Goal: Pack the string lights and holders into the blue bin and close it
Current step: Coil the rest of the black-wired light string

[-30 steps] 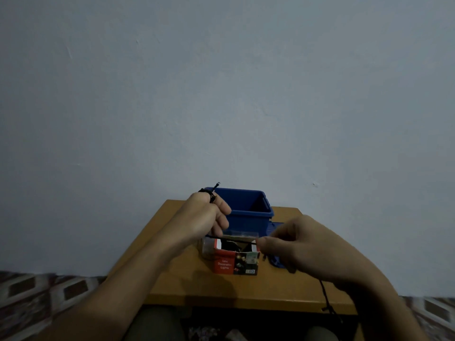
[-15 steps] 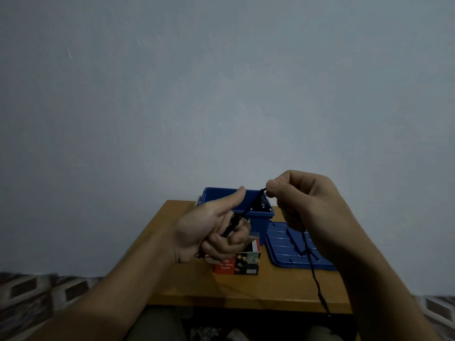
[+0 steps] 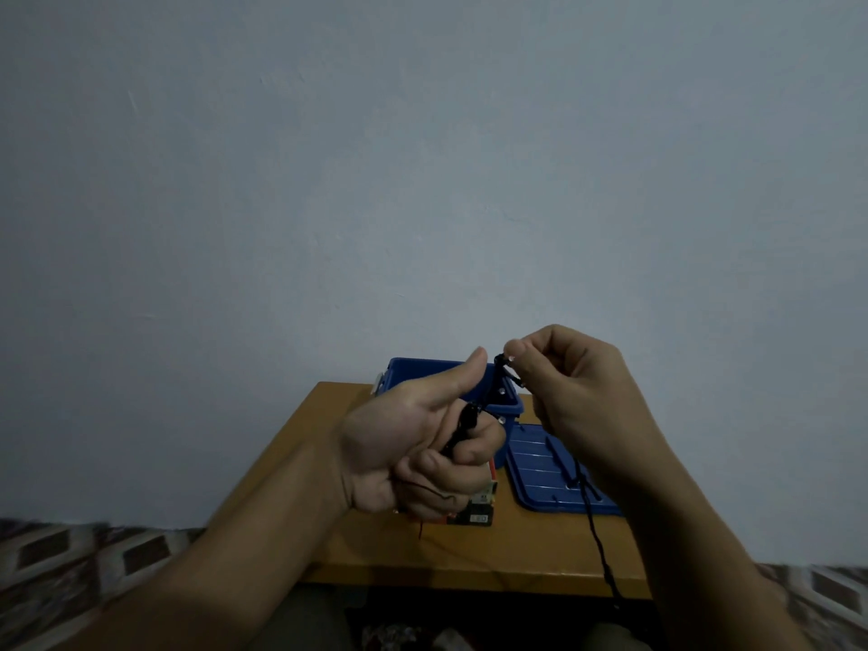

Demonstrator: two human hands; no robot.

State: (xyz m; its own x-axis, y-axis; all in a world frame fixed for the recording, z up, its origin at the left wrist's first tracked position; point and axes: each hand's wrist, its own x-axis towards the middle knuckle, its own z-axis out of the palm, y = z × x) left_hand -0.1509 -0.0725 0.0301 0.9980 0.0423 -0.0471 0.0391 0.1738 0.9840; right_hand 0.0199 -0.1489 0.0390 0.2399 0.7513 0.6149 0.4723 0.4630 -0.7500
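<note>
My left hand [image 3: 418, 444] is raised over the table with its thumb up and its fingers curled round a bundle of the black string lights [image 3: 462, 427]. My right hand [image 3: 577, 397] pinches the same cord near its top, just right of the left thumb. The rest of the cord [image 3: 599, 547] hangs down from the right hand past the table's front edge. Behind the hands stands the open blue bin [image 3: 413, 368]. Its blue lid [image 3: 545, 467] lies flat on the table to the right. A red and black lights box [image 3: 479, 509] shows under the left hand.
The small wooden table [image 3: 493, 552] stands against a plain grey-blue wall. A patterned floor shows on both sides below it. A thin red and black wire [image 3: 422, 528] dangles beneath the left hand.
Both hands rose from the lights box with the cord. The right hand lifted to pinch it high beside the left thumb, uncovering the lid. Since half a second ago little has shifted.
</note>
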